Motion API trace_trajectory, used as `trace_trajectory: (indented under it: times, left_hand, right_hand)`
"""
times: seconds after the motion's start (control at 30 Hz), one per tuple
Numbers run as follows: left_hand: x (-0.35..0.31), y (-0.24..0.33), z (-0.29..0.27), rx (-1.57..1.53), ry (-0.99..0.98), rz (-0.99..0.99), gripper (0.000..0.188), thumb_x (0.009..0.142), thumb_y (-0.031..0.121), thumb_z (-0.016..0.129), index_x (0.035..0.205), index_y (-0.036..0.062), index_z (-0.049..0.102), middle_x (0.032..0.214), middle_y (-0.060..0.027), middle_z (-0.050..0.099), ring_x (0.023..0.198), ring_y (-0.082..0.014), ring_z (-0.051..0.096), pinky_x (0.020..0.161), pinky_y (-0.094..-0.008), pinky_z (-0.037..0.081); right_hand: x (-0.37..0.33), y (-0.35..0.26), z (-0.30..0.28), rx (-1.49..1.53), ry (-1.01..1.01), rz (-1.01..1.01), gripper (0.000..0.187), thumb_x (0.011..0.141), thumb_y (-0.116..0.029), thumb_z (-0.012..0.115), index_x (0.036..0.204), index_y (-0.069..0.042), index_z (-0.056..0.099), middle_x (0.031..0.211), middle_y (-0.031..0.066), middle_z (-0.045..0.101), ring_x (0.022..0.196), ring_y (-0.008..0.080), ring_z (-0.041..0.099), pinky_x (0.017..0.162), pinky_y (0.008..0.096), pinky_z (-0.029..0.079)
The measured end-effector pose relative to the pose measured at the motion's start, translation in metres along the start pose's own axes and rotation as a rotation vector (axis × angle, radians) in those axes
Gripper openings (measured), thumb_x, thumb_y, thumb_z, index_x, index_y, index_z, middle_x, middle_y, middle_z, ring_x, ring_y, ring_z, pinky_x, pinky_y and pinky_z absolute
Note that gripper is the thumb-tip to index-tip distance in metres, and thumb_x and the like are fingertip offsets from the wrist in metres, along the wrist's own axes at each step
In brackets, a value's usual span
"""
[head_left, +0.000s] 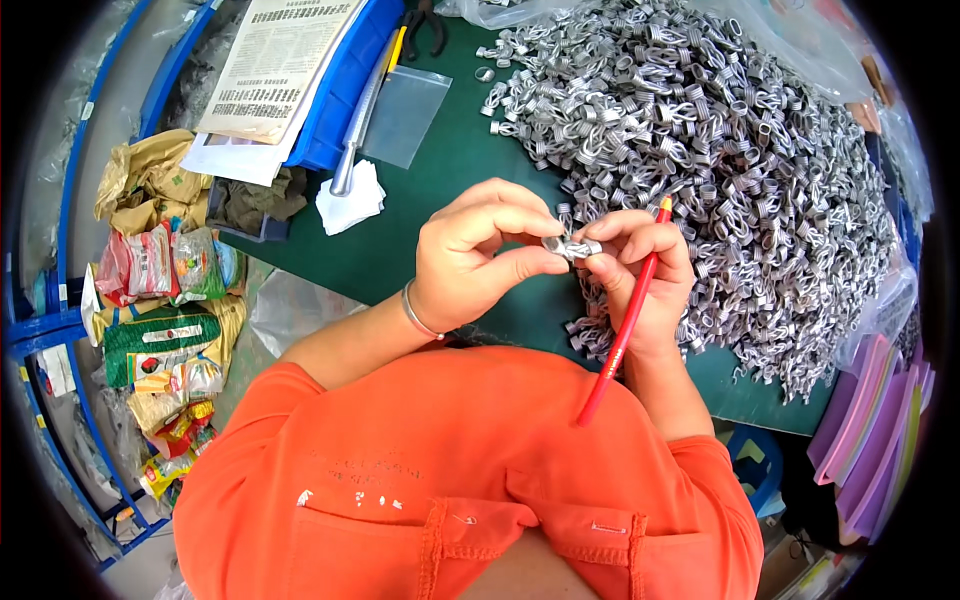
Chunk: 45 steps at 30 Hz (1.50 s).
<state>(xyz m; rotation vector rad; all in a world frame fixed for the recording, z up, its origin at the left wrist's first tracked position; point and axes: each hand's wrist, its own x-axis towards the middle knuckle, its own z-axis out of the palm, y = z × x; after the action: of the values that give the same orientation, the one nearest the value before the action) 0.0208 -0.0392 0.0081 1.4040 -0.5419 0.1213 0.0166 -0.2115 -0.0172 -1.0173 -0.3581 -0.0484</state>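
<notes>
My left hand [463, 248] pinches one end of a small silver metal fitting [573, 248] between thumb and index finger. The other end of the fitting is held in the fingertips of my right hand [652, 285]. A red pencil [618, 350] also rests in my right hand, slanting between the fingers with its pale pointed end up and its long end toward my orange top. Just beyond my right hand lies a big pile of similar looped silver fittings [690, 170], which covers much of the green tabletop [500, 170].
At the far left of the table are a blue bin [345, 85] with printed papers [275, 65], a clear plastic bag [405, 115], white paper [350, 198] and dark pliers [424, 30]. Food packets [165, 340] fill the left side; purple folders [870, 440] stand at right.
</notes>
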Motion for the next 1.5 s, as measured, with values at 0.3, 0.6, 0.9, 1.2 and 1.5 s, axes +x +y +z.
trace_trajectory:
  times: [0.3,0.6,0.9,1.2,1.5]
  left_hand:
    - [-0.01,-0.01,0.002,-0.187,0.081,-0.524,0.018,0.08,-0.004,0.056,0.098,-0.0039,0.06,0.095,-0.0096,0.058,0.075,-0.0159,0.062,0.067,-0.0247,0.052]
    - [0.007,-0.035,-0.013,-0.755,-0.006,-0.978,0.016,0.079,0.012,0.06,0.093,0.0052,0.054,0.079,-0.0011,0.05,0.063,-0.0112,0.047,0.052,-0.0216,0.038]
    - [0.006,-0.055,-0.004,0.765,-0.315,0.015,0.015,0.07,0.003,0.066,0.083,0.003,0.059,0.08,-0.0076,0.054,0.065,-0.0229,0.056,0.057,-0.0296,0.046]
    - [0.012,-0.012,-0.009,-0.654,0.177,-0.894,0.014,0.09,0.011,0.047,0.092,-0.0017,0.051,0.078,-0.0057,0.056,0.048,-0.0016,0.035,0.039,-0.014,0.028]
    - [0.013,0.004,0.008,-0.186,0.042,-0.498,0.018,0.084,0.007,0.056,0.099,-0.0038,0.057,0.077,-0.0019,0.054,0.05,-0.0024,0.037,0.041,-0.0171,0.028]
  right_hand:
    - [-0.004,0.006,0.007,-0.224,0.053,-0.255,0.036,0.07,0.01,0.064,0.087,-0.007,0.038,0.096,0.0169,0.054,0.084,0.0186,0.055,0.07,0.0277,0.047]
    - [-0.003,0.0,0.0,-0.252,0.099,-0.359,0.021,0.081,0.001,0.056,0.088,-0.004,0.036,0.094,0.0209,0.056,0.076,0.0186,0.057,0.066,0.0268,0.048]
    - [-0.001,-0.005,0.004,-0.28,0.23,-0.238,0.014,0.084,0.002,0.051,0.086,-0.004,0.038,0.087,0.0151,0.057,0.067,0.0107,0.053,0.06,0.0209,0.046]
    - [-0.001,-0.001,0.008,-0.292,0.212,0.037,0.012,0.087,0.0,0.047,0.094,-0.004,0.037,0.094,0.0116,0.054,0.062,0.0084,0.053,0.05,0.0176,0.042]
    - [0.002,-0.004,0.002,-0.257,0.129,-0.064,0.019,0.079,0.005,0.059,0.083,-0.003,0.042,0.09,0.0147,0.058,0.071,0.0146,0.057,0.059,0.0222,0.047]
